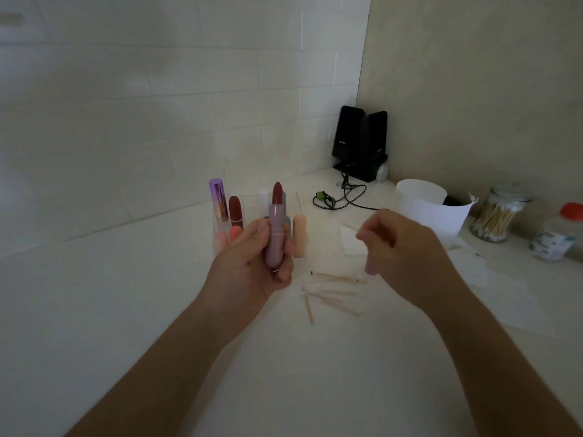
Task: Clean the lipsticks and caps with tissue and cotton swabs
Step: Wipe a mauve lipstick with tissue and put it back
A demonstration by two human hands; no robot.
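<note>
My left hand [252,263] grips a mauve lipstick tube [275,238] upright, its dark red stick [277,193] wound out and uncapped. To its right, my right hand [397,247] hovers with curled fingers that pinch a thin cotton swab [350,228]; the hand is blurred. Several used swabs [331,291] lie on the white counter between my hands. A folded tissue [350,244] lies just behind my right hand. Behind the held tube, a clear organiser [298,200] holds more lipsticks, among them a purple one [218,200] and a dark red one [235,211].
A beige tube [299,236] stands beside the organiser. At the right are a white bin [426,212], a glass jar of cotton swabs [495,216], a red-capped bottle [558,234] and flat tissue sheets [504,298]. Black speakers [362,143] and a cable [340,197] fill the corner.
</note>
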